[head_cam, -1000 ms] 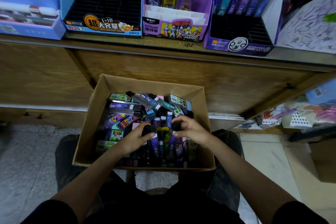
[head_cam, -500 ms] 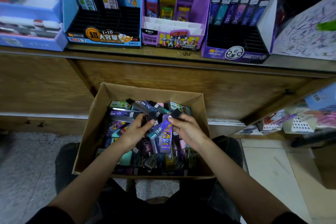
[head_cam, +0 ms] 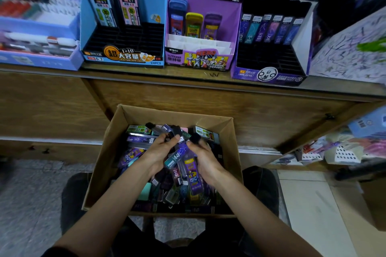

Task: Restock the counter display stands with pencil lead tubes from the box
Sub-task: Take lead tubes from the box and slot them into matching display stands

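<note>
Pencil lead tubes (head_cam: 167, 185) heaped loose and criss-crossed in the open cardboard box (head_cam: 104, 162) at lower centre of the frame, two of them held just above the heap between the hands.

Largest first: wooden bench (head_cam: 146, 72) across the upper half, carrying three display stands side by side. At upper left, blue stand (head_cam: 125, 57), only two tubes upright in its back row, black slots in front bare. At upper centre, purple stand (head_cam: 198, 59) with hero print, three fat tubes at the back above white dividers. At upper right, dark stand (head_cam: 269, 74), one back row of six slim tubes, front slots unfilled.

Below, left hand (head_cam: 160, 150), fingers (head_cam: 164, 137) curled round a slim teal-and-purple constellation tube (head_cam: 176, 154), tilted, lower end toward the wrist. Beside it, right hand (head_cam: 205, 158), fingers (head_cam: 201, 145) narrow, pinching the black cap (head_cam: 195, 137) of a purple hero-print tube (head_cam: 193, 177) hanging down over the heap. Some blur here, so exact finger contact hard to tell.

Likely trouble from here:
- Cap pulling off under a cap-only pinch, with leads spilling into the box.
- Mix-up of kinds, with two different prints in hand and three stands to choose from: by looks, constellation print for the dark stand, hero print for the purple one.
- Upright back rows toppled by a sleeve or wrist reaching over the bare slots.
- Smooth plastic slipping from a loose hold and dropping back into the heap.
- Box support hidden beneath the arms; perhaps tipped by a nudge on the near wall.
</note>
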A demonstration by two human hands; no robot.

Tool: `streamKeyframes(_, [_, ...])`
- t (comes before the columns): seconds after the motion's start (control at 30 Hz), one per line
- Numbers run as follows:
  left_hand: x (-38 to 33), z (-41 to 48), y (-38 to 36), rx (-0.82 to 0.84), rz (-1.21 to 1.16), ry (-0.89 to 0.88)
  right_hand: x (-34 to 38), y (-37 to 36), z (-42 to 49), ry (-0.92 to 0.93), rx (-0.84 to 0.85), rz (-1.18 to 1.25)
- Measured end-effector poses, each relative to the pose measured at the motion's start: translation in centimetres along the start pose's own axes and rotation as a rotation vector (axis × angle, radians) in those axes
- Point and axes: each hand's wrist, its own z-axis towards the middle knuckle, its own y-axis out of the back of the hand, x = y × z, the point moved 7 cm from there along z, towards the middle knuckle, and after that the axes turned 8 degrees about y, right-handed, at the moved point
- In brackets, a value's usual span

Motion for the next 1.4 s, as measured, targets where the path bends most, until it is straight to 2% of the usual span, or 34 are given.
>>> streamKeyframes(0.17, [-0.1, -0.3, -0.4, -0.003, -0.059, 0.021, 0.5, -0.5, 0.1, 0.071, 0.06, -0.248])
streamKeyframes(0.33, [-0.3, -0.7, -0.9, 0.035, -0.148, 0.083, 0.8, -0.7, 0.0, 0.127, 0.046, -0.447])
streamKeyframes(0.47, [-0.8, -1.2, -1.3, 0.088, -0.135, 0.098, 0.9, -1.0, -0.1, 0.13, 0.07, -0.403])
streamKeyframes(0.6, [-1.6, -1.5, -1.2, 0.106, -0.213, 0.026, 1.2, -0.8, -0.1, 0.136, 0.067, -0.312])
streamKeyframes(0.73, [-2.0, -2.1, -1.2, 0.164, -0.236, -0.053, 1.7, -0.6, -0.2, 0.102, 0.072, -0.098])
streamKeyframes(0.9, [-1.1, -2.5, -1.6, 0.101, -0.219, 0.028, 2.6, -1.3, -0.7, 0.074, 0.104, 0.071])
streamKeyframes(0.97, [-0.7, -2.5, -1.9, 0.08, -0.199, 0.047, 3.0, -1.4, -0.7, 0.104, 0.098, 0.042])
streamKeyframes(1.17, [-1.4, -3.4, -2.9, 0.274, -0.171, 0.106, 4.7, -1.9, -1.2, 0.192, 0.078, -0.001])
streamKeyframes(1.33, [-1.6, -3.7, -2.9, 0.269, -0.151, 0.085, 6.7, -2.0, -1.6, 0.315, 0.034, -0.223])
streamKeyframes(1.4, [-1.7, -4.0, -3.0, 0.266, -0.139, 0.064, 7.1, -2.0, -1.7, 0.3, 0.036, -0.279])
